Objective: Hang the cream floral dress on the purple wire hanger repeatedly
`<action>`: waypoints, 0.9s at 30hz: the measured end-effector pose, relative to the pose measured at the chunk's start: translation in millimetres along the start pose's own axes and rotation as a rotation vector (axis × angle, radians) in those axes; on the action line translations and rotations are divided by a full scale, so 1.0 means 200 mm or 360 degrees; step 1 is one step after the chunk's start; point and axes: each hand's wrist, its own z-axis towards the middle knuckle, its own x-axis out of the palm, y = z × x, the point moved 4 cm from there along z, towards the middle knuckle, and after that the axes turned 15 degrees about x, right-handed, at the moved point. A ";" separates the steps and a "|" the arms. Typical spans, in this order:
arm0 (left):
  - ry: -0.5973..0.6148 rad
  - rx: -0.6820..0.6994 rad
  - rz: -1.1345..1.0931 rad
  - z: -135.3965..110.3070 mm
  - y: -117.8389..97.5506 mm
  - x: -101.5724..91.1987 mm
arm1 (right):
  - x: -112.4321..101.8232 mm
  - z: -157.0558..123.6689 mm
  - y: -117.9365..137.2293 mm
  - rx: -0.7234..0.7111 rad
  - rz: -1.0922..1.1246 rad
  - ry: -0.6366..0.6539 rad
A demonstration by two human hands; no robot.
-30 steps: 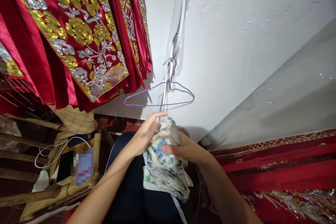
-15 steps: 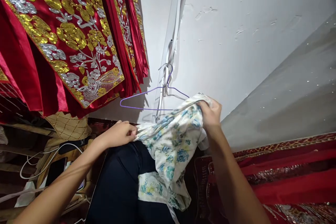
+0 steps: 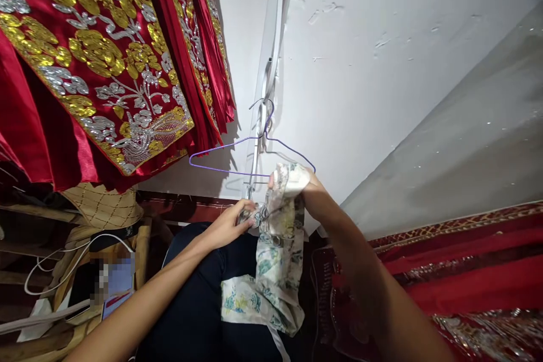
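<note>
A white cloth with blue, green and yellow flowers hangs from my hands, its lower end lying over my dark-clothed lap. My right hand is closed on its top edge, just under the right end of a purple wire hanger. Lower and to the left, my left hand pinches a bunched edge of the same cloth. The hanger hangs bare by its hook from a white strap on the wall. Whether the cloth is a garment cannot be made out.
Red satin garments with gold and silver embroidery hang at upper left. Below them stand a wooden chair, a white cable and a phone with a lit screen. Red embroidered fabric lies at lower right, beside the pale wall.
My hands have come closer together, the right moving left and slightly down, the left moving right. The stretched cloth is now gathered into a narrow, upright fold, uncovering the hanger's right end.
</note>
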 end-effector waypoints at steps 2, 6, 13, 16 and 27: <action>0.0122 0.0031 0.0057 0.01 0.01 0.06 | -0.10 0.01 0.04 -0.0091 0.0097 -0.0105; 0.0102 -0.0004 0.0117 -0.01 0.02 -0.05 | -0.32 0.07 -0.04 -0.0252 0.0207 -0.0764; 0.0168 -0.0200 0.0988 -0.16 -0.01 -0.59 | -0.19 0.36 -0.39 -0.0046 -0.0188 -0.0625; 0.0424 -0.0304 0.1393 -0.24 0.07 -0.68 | -0.17 0.41 -0.48 -0.0003 -0.0369 -0.0603; -0.0247 0.0390 0.1059 0.01 -0.24 -0.72 | -0.30 0.08 -0.44 -0.0095 -0.0580 -0.0491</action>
